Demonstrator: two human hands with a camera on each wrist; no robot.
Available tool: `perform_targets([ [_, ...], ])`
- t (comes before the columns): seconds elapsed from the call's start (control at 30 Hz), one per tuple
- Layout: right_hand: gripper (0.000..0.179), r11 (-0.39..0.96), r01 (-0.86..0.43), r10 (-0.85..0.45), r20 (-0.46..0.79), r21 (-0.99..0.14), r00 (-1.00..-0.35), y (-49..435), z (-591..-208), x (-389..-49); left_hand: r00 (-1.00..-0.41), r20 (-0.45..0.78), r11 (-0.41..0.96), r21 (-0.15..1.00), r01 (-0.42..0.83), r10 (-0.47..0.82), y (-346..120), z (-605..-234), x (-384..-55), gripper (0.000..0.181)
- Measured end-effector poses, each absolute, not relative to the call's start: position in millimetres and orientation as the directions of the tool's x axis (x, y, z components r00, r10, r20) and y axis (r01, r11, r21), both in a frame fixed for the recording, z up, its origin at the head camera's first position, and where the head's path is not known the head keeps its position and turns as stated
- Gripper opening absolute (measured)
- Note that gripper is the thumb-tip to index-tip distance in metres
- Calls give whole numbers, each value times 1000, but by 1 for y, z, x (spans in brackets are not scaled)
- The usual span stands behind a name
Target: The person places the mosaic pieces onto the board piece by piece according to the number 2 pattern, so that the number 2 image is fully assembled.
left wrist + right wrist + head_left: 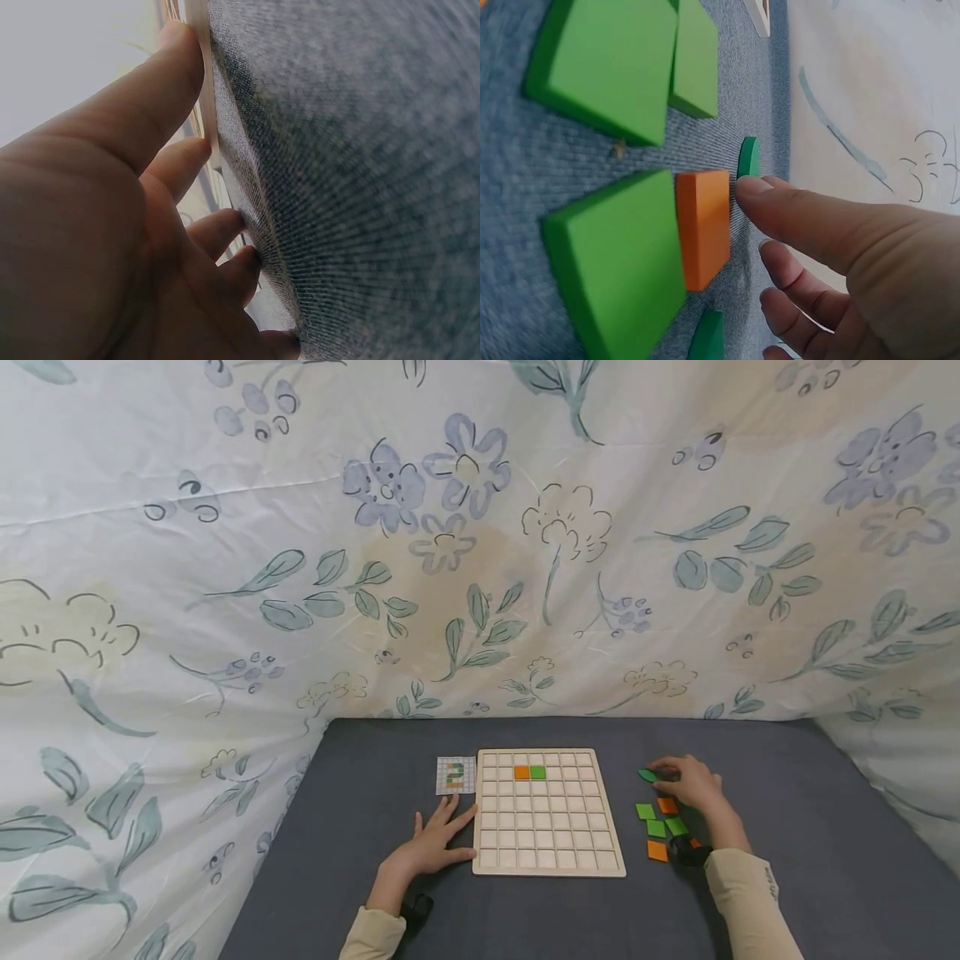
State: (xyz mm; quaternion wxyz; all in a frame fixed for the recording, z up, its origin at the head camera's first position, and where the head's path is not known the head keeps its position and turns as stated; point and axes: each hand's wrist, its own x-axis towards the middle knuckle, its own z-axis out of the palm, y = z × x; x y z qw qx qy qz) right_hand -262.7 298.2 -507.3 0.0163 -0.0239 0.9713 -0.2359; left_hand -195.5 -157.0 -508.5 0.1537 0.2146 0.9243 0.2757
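A pale wooden grid board (550,871) lies on the dark cloth, holding an orange square tile (522,772) and a green square tile (537,772) side by side near its top. My left hand (429,847) is spread at the board's left edge, its thumb (176,67) and a fingertip against the frame. Right of the board, my right hand (692,785) pinches a dark green curved piece (647,775) between thumb and finger. In the right wrist view this green piece (748,156) shows at the thumb's tip, close over the cloth.
Several loose green tiles (645,811) and orange tiles (657,851) lie under and beside my right wrist. A small card (455,776) with a coloured grid pattern lies at the board's upper left. Floral fabric (480,568) hangs behind the table (525,918).
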Motion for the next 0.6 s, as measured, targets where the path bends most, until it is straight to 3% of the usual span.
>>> perform_targets([
  [0.6, 30, 886, -28, -41, -17, -463, -999, 303, -507, -270, -861, -165, 753, 581, 309, 480, -157, -507, -194, 69],
])
